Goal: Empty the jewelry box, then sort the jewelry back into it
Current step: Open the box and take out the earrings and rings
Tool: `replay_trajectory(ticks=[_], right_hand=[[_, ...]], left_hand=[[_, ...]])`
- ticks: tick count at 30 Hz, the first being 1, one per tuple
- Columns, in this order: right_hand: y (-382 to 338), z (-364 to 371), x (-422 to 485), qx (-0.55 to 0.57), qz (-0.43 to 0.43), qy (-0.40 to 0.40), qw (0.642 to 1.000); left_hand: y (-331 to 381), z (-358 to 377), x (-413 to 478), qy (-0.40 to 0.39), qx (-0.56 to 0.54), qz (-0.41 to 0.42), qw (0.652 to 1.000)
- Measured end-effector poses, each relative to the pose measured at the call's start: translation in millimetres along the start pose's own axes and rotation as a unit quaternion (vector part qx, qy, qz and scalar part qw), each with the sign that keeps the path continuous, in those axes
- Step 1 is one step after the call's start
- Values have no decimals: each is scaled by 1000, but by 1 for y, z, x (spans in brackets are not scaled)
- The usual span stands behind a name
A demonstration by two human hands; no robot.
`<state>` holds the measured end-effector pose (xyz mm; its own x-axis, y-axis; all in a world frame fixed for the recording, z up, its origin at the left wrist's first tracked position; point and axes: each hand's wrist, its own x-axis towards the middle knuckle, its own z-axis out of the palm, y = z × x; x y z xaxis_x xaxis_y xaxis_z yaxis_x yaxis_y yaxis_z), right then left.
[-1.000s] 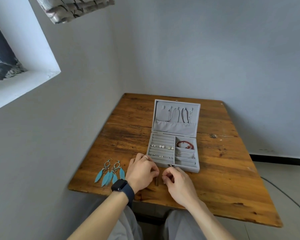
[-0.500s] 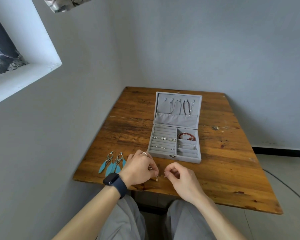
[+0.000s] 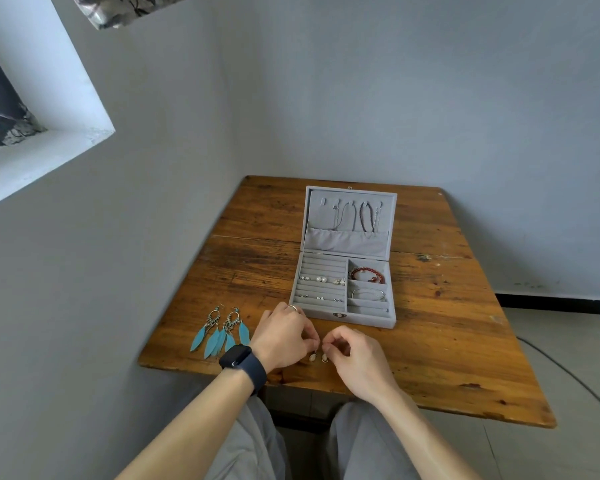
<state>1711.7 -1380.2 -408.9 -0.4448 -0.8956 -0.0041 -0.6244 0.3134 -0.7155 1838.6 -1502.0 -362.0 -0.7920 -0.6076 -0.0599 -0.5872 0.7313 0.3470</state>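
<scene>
Worktop: worn brown wooden worktop (image 3: 447,323) set into a corner of grey walls, filling the middle and lower right of the frame.
Jewelry box: grey velvet jewelry box (image 3: 368,319) at the centre of the frame, standing open on the wood, its lid (image 3: 347,242) tipped up at the far side.
Lid contents: several necklaces (image 3: 364,216) hang side by side, their lower ends tucked into the lid's pocket.
Slotted half: on the left of the tray, pearl studs (image 3: 321,279) sit in a row in one slot; smaller studs (image 3: 321,298) sit in a slot nearer the front.
Side compartments: red bead bracelet (image 3: 368,274) in the farthest compartment on the right of the tray; silver bangle (image 3: 368,293) in the one just below it.
Feather earrings: two turquoise feather earrings (image 3: 222,332) lie side by side on the wood, to the lower left of the box, near the worktop's left edge.
Drop earrings: two small pale drop earrings (image 3: 312,357) side by side just below the box's front wall, between the two hands; whether they rest on the wood or hang just above it cannot be told.
Left hand: left hand (image 3: 284,337) curled, thumb and fingertips pinching the top of the drop earring nearer the frame's left; a ring (image 3: 292,308) on one finger, a dark watch (image 3: 243,363) on the wrist.
Right hand: right hand (image 3: 354,355) curled likewise, pinching the top of the other drop earring, its fingertips close beside those of the left.
Lap: grey trousers (image 3: 257,445) at the bottom of the frame.
Surroundings: white window recess (image 3: 49,109) at the upper left; a thin cable (image 3: 568,372) on the floor at the far right.
</scene>
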Motion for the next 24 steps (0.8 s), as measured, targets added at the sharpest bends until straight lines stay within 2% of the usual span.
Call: replay_trajectory(ticks=[15, 24], right_hand=[[6, 1, 25, -55, 32, 52, 997], [13, -1, 11, 12, 19, 96, 995]], left_hand=[[1, 8, 18, 41, -12, 5, 999], [-6, 11, 12, 98, -36, -8, 995]])
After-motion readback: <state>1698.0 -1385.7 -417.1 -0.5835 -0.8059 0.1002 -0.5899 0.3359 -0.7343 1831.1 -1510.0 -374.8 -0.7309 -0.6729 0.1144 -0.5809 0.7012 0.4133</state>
